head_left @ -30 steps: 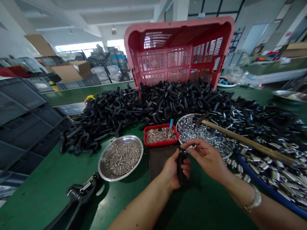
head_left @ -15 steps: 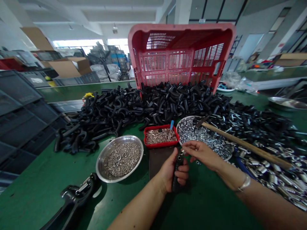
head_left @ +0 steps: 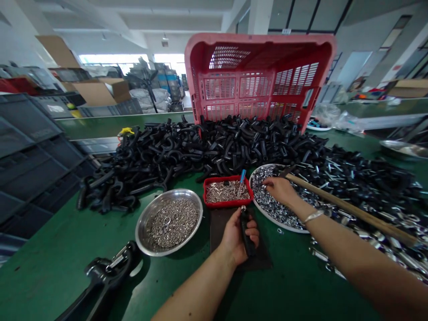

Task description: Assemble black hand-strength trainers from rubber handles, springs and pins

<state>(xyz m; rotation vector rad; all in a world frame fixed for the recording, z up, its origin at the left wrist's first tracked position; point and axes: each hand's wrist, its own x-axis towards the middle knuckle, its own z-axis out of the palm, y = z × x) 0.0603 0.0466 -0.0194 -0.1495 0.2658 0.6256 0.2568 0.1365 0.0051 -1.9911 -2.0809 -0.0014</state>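
Observation:
My left hand (head_left: pixel 234 238) is wrapped round a black plastic handle (head_left: pixel 247 236), held upright with a small metal piece at its upper end. Over the round plate (head_left: pixel 299 230) heaped with small shiny metal parts (head_left: pixel 277 209), my right hand (head_left: pixel 281 191) reaches down, fingertips pinched among the parts. What the fingertips hold, if anything, is too small to make out. Just beyond my left hand is a red tray (head_left: pixel 227 204) of small metal pins, with a blue-handled tool (head_left: pixel 242 177) standing in it. A dark flat plate (head_left: pixel 217 227) lies beneath my left hand.
A steel bowl (head_left: pixel 139 236) of tiny metal pieces stands to the left. Black handles (head_left: pixel 187 151) pile up before a tipped red crate (head_left: pixel 261 40). A wooden-handled hammer (head_left: pixel 347 207) lies across the right side. At front left rests a larger black part (head_left: pixel 103 276).
My right hand has moved from the top of the handle, away and rightward, to the plate of metal parts. My left hand still grips the handle, now tilted differently.

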